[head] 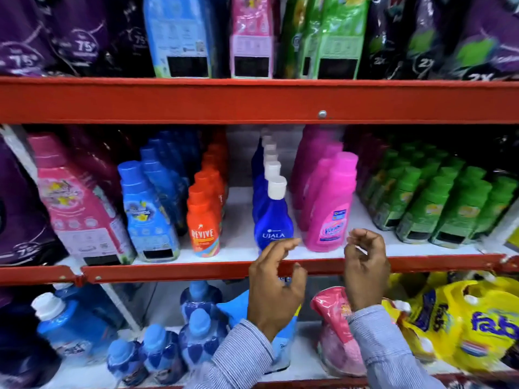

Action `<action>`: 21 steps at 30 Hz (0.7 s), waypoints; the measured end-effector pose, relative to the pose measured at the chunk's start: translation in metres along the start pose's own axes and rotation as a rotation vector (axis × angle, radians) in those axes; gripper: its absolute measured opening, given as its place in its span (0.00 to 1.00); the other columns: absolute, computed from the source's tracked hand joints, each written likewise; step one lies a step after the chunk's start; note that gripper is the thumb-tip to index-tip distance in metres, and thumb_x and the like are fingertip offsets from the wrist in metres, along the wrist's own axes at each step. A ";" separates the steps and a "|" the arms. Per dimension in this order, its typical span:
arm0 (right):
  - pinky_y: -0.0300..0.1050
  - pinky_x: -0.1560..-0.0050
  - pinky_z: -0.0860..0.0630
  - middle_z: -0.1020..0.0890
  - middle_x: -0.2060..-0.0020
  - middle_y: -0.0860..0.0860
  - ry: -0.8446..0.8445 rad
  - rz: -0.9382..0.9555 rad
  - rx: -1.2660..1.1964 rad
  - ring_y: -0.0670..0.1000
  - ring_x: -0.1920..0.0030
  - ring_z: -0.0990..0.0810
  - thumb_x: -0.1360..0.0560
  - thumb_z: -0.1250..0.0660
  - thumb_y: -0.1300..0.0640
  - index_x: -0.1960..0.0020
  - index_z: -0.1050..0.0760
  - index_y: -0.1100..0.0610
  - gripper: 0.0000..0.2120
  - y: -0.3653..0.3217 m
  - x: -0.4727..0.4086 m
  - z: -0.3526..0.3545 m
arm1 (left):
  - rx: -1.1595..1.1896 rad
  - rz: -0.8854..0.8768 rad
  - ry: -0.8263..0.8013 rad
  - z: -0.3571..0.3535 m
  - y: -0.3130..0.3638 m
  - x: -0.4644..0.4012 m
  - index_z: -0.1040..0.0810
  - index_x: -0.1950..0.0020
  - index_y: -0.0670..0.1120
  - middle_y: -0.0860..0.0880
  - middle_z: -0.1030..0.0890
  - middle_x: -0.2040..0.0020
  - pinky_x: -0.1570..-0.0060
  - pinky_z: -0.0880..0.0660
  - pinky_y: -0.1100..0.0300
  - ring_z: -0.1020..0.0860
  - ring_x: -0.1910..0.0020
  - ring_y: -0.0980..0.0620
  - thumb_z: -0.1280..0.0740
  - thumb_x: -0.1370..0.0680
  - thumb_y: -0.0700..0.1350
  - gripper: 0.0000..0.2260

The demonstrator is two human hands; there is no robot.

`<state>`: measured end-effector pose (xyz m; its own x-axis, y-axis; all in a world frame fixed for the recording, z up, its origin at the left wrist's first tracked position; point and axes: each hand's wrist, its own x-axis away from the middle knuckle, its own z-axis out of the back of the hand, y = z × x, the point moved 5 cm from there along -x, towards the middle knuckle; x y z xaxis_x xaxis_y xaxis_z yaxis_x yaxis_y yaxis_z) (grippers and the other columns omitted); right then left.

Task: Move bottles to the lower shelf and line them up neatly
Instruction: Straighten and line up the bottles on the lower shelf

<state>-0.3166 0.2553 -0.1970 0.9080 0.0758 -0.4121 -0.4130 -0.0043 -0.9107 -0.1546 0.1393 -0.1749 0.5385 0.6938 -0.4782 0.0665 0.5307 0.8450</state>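
Two hands are up in the lower middle of the frame, both empty. The left hand (276, 287) has its fingers loosely curled and parted, fingertips right at the base of the blue Ujala bottle (273, 220), maybe just brushing it, hard to say. The right hand (365, 265) is half-curled too, holding nothing, just beside the pink bottle (328, 209).

Those bottles sit at the front of their rows on the middle shelf (179, 272), centre of frame. The lower shelf (306, 369) runs along the bottom, already crowded with small blue bottles (157, 352) at lower left, a pink pouch (337, 327) and yellow pouches (460, 329) at lower right.

My guess at the risks: the rows are packed nose to tail, so pulling the front one carelessly could rock the one behind and domino the line. The Ujala bottle looks narrow-necked and top-heavy, so a loose fingertip grab might let it tip off the red lip. Down below, there's barely any bare spot to set things.
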 end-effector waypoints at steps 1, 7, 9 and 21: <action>0.31 0.51 0.26 0.18 0.46 0.62 -0.053 -0.020 0.031 0.42 0.54 0.19 0.26 0.36 0.72 0.42 0.25 0.60 0.15 0.004 -0.008 0.001 | -0.009 0.029 -0.053 -0.012 0.001 -0.002 0.20 0.38 0.51 0.55 0.16 0.42 0.36 0.22 0.54 0.19 0.41 0.59 0.35 0.30 0.42 0.20; 0.44 0.38 0.27 0.19 0.37 0.59 -0.378 0.021 0.258 0.56 0.39 0.19 0.25 0.38 0.71 0.31 0.28 0.63 0.23 0.012 -0.036 -0.004 | -0.172 0.147 -0.232 -0.061 -0.002 -0.015 0.35 0.23 0.42 0.45 0.27 0.25 0.25 0.32 0.51 0.28 0.26 0.49 0.30 0.27 0.38 0.33; 0.51 0.38 0.23 0.17 0.40 0.56 -0.449 0.071 0.282 0.55 0.42 0.17 0.27 0.39 0.70 0.32 0.26 0.59 0.24 0.011 -0.040 -0.006 | -0.225 0.147 -0.242 -0.069 -0.001 -0.020 0.37 0.22 0.41 0.44 0.29 0.24 0.23 0.35 0.56 0.30 0.25 0.48 0.30 0.26 0.38 0.33; 0.33 0.44 0.24 0.15 0.44 0.50 -0.449 0.124 0.217 0.44 0.48 0.17 0.27 0.40 0.70 0.34 0.22 0.55 0.25 0.009 -0.041 0.006 | -0.222 0.179 -0.214 -0.080 -0.003 -0.024 0.38 0.21 0.45 0.46 0.32 0.22 0.22 0.35 0.50 0.33 0.23 0.50 0.38 0.22 0.33 0.30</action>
<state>-0.3582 0.2582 -0.1885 0.7507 0.5092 -0.4209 -0.5643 0.1628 -0.8094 -0.2344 0.1598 -0.1854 0.6906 0.6801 -0.2459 -0.2162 0.5186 0.8272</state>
